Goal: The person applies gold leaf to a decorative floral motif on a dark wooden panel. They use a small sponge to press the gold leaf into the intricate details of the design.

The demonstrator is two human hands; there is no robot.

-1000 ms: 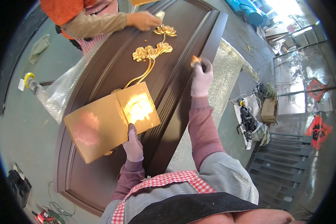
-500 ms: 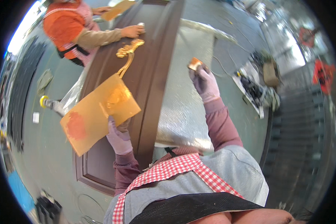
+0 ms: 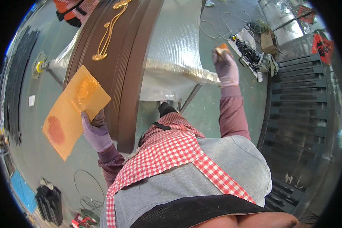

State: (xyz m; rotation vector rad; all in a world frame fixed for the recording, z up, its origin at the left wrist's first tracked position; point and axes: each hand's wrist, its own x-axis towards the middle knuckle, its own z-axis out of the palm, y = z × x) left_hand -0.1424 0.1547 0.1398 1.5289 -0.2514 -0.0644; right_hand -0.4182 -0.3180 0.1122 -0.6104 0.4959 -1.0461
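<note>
My left hand [image 3: 96, 131], in a pale purple glove, is closed on the edge of a tan cardboard sheet [image 3: 69, 104]. Wet-looking golden-orange paint covers the sheet's upper part, and a reddish patch lies lower down. My right hand [image 3: 228, 71], gloved the same way and slightly blurred, is raised to the right and pinches a small sponge [image 3: 222, 47] with an orange top. To the left of centre lies a dark brown panelled door [image 3: 119, 79] bearing a long, curved golden handle [image 3: 107, 34]. The cardboard overlaps the door's left edge; the sponge is well away from the door.
Silvery bubble wrap [image 3: 174, 41] drapes over a support beside the door, with a metal leg [image 3: 190, 98] below. Far right are a cardboard box [image 3: 269, 42], black items and a dark slatted rack [image 3: 298, 106]. A co-worker's orange clothing [image 3: 70, 14] shows at top left. Cables [image 3: 88, 190] lie lower left.
The view has shifted, with the door now further up and left. The co-worker has mostly left the picture. My right hand, holding the sponge, is farther from the door; the cardboard stays in my left.
</note>
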